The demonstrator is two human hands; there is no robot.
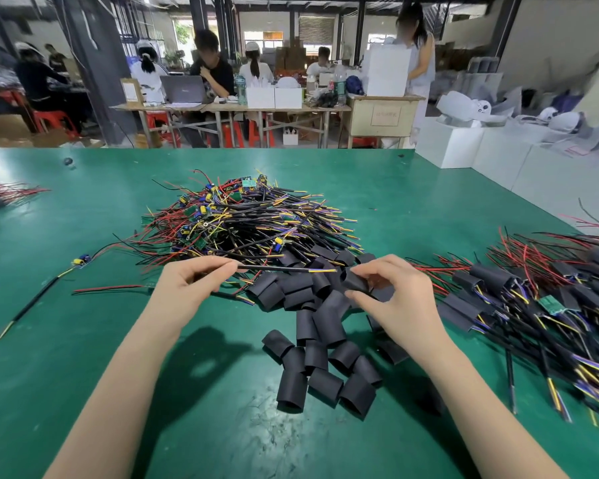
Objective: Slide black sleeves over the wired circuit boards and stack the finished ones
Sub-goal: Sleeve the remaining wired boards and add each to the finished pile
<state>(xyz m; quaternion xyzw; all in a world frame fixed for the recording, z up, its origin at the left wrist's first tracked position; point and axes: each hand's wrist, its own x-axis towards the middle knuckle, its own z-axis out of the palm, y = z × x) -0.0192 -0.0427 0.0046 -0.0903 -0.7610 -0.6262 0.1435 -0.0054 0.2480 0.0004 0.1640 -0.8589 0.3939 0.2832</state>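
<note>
My left hand (191, 281) grips a wired circuit board; its black cable (284, 269) sticks out to the right, ending in yellow and blue tips. The board itself is hidden in my fingers. My right hand (391, 292) pinches a black sleeve (355, 281) just right of the cable's tip. Loose black sleeves (322, 361) lie heaped between and below my hands. A big pile of unsleeved boards with wires (242, 219) sits behind my hands. Sleeved boards (533, 299) are stacked at the right.
A single wired board (80, 261) lies loose on the green table (83, 357) at the left, and more red wires (11, 191) at the far left edge. White boxes (481, 146) stand beyond the table's right edge. People work at tables in the background.
</note>
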